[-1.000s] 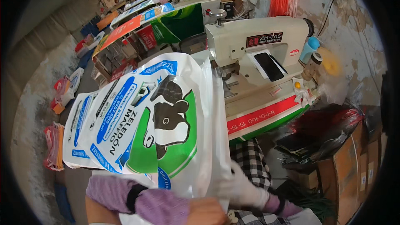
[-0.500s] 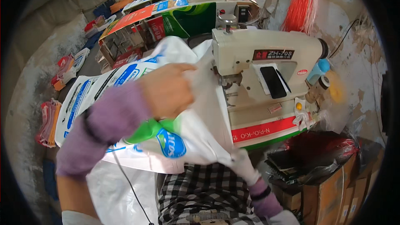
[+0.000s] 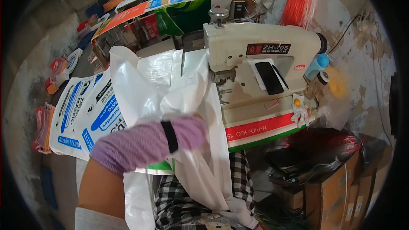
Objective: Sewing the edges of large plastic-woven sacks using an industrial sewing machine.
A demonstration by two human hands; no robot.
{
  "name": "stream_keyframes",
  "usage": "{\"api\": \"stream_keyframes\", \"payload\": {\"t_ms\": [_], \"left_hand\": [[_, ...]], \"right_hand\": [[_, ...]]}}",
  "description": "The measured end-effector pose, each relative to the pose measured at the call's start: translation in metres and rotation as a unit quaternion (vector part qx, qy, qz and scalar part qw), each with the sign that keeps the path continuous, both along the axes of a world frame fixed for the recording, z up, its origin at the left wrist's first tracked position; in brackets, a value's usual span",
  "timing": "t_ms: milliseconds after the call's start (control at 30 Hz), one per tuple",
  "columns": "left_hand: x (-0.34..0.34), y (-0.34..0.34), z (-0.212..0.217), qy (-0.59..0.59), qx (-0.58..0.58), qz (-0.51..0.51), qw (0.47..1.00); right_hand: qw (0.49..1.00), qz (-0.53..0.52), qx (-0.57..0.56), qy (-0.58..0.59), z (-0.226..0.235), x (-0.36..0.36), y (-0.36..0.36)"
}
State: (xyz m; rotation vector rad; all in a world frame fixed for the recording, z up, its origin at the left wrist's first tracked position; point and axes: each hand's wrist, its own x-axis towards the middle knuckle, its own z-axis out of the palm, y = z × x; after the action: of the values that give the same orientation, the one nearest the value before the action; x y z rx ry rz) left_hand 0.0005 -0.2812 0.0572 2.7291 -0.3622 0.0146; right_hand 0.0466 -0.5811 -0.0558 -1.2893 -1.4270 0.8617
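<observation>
A white woven plastic bag [image 3: 200, 166] stands creased in front of me, its folds reaching up beside the sewing machine [image 3: 264, 51]. Across it lies my left forearm in a purple sleeve [image 3: 140, 142] with a black band. My left hand is tucked among the folds past the cuff, and its fingers are hidden. Low down over my lap, my right hand [image 3: 238, 213] wears a white glove and is closed on the bag's lower edge. More white bags with blue and black print [image 3: 74, 115] lie on the left. The machine's needle area is just right of the bag.
A phone [image 3: 269, 78] rests on the machine's body. On the far right of its bed are a blue cup [image 3: 317, 66], a jar [image 3: 316, 84] and a white glove [image 3: 300, 113]. Red strands [image 3: 300, 2] hang behind. Cardboard boxes [image 3: 332, 200] stand at the lower right.
My left hand has turned over and gone down into the bag's folds. The bag's printed face has swung out of sight. My right hand has drawn the bag's edge lower, toward my lap.
</observation>
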Motion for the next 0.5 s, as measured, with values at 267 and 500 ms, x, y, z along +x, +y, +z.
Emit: {"api": "stream_keyframes", "payload": {"t_ms": [267,500], "left_hand": [[-0.104,0.116,0.049,0.377,0.486,0.22,0.758],[-0.183,-0.053,0.065,0.062,-0.074,0.112,0.989]], "right_hand": [[0.993,-0.036,0.063,-0.088,-0.013,0.039,0.15],[0.982,0.028,0.117,-0.144,-0.013,-0.011,0.157]]}}
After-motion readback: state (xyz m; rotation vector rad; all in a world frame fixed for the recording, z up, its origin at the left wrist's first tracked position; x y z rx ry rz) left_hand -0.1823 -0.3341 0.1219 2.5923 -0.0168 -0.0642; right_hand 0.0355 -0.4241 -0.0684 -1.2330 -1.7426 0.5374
